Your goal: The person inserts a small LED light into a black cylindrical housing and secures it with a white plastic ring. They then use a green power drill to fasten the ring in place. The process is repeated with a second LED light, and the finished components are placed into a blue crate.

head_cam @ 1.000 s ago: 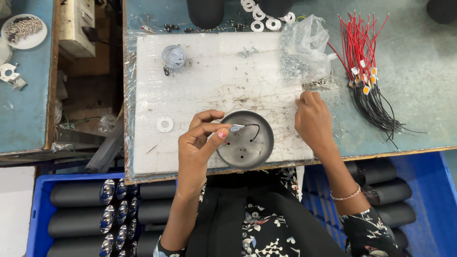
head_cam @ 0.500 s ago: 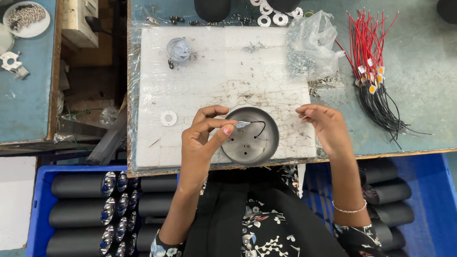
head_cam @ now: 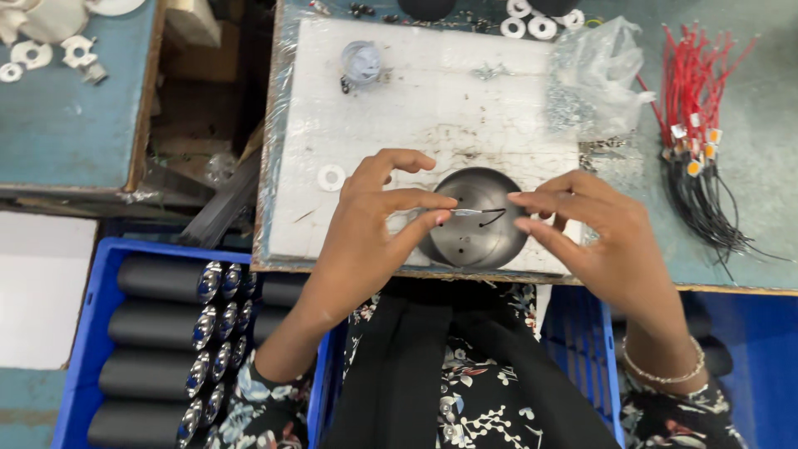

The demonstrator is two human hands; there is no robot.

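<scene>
- Far left, on the floor below bench level: blue crate (head_cam: 83,333) packed with dark cylinders (head_cam: 158,324) laid side by side, their shiny end caps lined up in a column. Parked at the person's left side, presumably so it sits within arm's reach.
- Upper left: separate blue-topped table (head_cam: 66,125) with a few pale metal brackets (head_cam: 79,51) at its far edge, well apart from the work.
- White board (head_cam: 399,108) lies on the bench as a work pad, scuffed and marked. A lone white washer (head_cam: 331,177) rests on it just left of the hands; a small clear-capped part (head_cam: 362,62) sits near the far edge.
- Left hand (head_cam: 370,237): thumb and forefinger pinched shut on a thin silvery pin (head_cam: 467,213), other fingers curled up clear. The pinch holds the pin level over the bowl.
- Grey metal dome (head_cam: 478,220) sits at the board's near edge, directly before the person, between the two hands; a thin dark wire (head_cam: 495,216) curls across it.
- Right hand (head_cam: 603,237): fingers spread and loosely open, fingertips hovering at the dome's right rim, gripping nothing that I can see. It looks poised to steady the dome.
- Behind the right hand: crumpled clear bag (head_cam: 594,75) of small metal bits, mouth toward the work.
- Far right: bundle of red and black leads (head_cam: 694,133) fanned on the green bench (head_cam: 765,166), ends all one way, easy to draw singly.
</scene>
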